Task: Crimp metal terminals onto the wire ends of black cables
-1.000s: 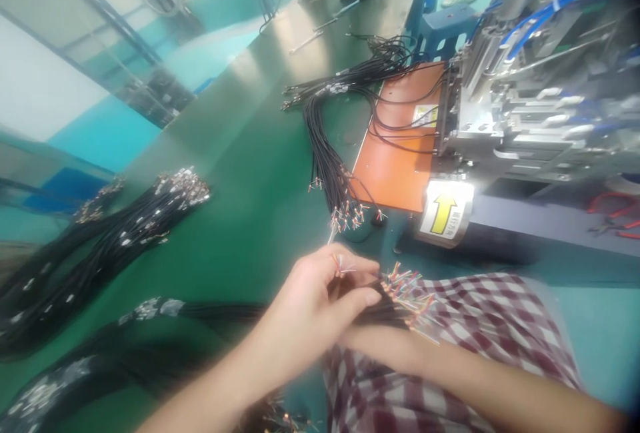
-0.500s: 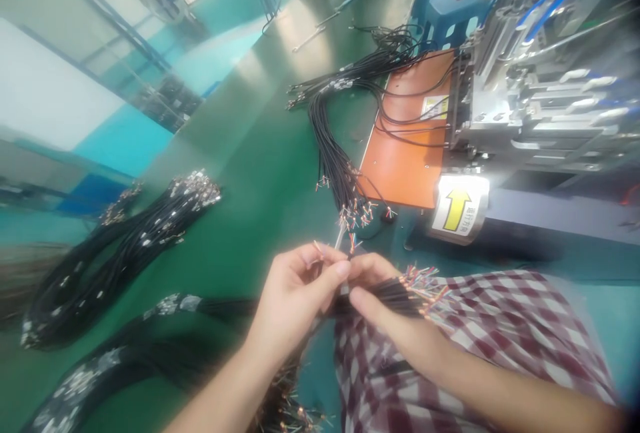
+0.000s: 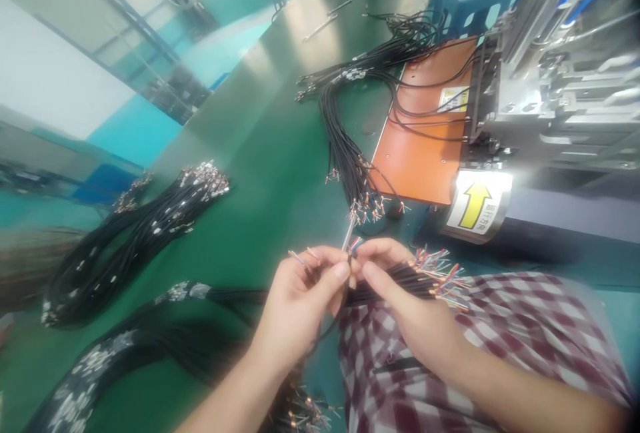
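Note:
My left hand [image 3: 303, 296] is closed, thumb and forefinger pinching one black cable [image 3: 350, 258]. Its short coloured wires [image 3: 357, 243] point upward, lying close together. Two more thin wire tips [image 3: 299, 258] show along the left fingers. My right hand [image 3: 425, 313] is curled around a bundle of black cables [image 3: 395, 280], which shows between its thumb and forefinger. Stripped coloured wire ends [image 3: 440, 270] fan out from that bundle on the right. The right fingertips are close beside the pinched cable; whether they touch it I cannot tell.
Ahead, more black cables [image 3: 337, 133] cross the green table [image 3: 260, 173] onto an orange plate [image 3: 425, 146] beside a metal machine [image 3: 540, 100]. Coiled cable bundles [image 3: 145, 226] lie to the left. A thin pale rod [image 3: 349, 230] stands just beyond my hands. A checked cloth [image 3: 450, 366] covers my lap.
The coloured wires at the pinched cable's end were spread and now lie closer together. My right hand has shifted slightly right, and the background has shifted to the right in the view.

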### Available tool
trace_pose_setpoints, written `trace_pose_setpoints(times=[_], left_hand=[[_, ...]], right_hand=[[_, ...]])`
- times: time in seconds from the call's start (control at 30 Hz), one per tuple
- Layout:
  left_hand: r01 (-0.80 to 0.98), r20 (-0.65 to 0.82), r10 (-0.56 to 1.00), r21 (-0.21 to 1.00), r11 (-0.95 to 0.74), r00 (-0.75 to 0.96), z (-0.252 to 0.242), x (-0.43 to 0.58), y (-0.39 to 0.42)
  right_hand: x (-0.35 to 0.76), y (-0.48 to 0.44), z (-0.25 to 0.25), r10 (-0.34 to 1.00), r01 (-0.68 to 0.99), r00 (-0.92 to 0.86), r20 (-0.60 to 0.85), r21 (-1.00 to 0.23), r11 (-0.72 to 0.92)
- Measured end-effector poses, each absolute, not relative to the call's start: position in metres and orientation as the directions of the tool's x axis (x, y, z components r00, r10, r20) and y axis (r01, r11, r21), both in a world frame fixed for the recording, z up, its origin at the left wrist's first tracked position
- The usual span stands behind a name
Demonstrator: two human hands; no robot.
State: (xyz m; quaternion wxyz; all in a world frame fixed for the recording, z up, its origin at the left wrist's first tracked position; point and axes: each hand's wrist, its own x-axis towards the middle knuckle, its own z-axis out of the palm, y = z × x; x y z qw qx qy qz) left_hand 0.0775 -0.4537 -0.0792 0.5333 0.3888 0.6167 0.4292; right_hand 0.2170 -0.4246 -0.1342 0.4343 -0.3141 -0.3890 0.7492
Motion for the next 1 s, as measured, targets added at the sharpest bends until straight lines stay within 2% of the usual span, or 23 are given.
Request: trace_pose_setpoints(times=[0.3, 0.5, 0.67, 0.87, 1.0], left_hand=[[0.051, -0.345, 0.929, 0.934, 0.354, -0.138, -0.080, 0.077, -0.455], [0.124, -0.292, 0.925, 0.936, 0.329, -0.245, -0.076, 0.083, -0.455], [0.219, -0.250, 0.935, 0.926, 0.307, -0.254, -0.075, 0.086, -0.456], [0.173, -0.270, 0.935, 0.934, 0.312, -0.229, -0.079, 0.084, -0.453], [0.091, -0.282, 0.926, 0.946, 0.312, -0.250, -0.083, 0.081, -0.451]], right_hand=[[0.212, -0.420, -0.138, 0.887, -0.463, -0.436, -0.153, -0.807, -0.367], [0.213, -0.418, -0.129, 0.905, -0.426, -0.402, -0.140, -0.846, -0.320], [0.211, -0.416, -0.122, 0.929, -0.390, -0.339, -0.150, -0.876, -0.283], [0.208, -0.413, -0.125, 0.954, -0.347, -0.288, -0.078, -0.920, -0.180], [0.209, -0.408, -0.129, 0.919, -0.352, -0.372, -0.132, -0.896, -0.272]])
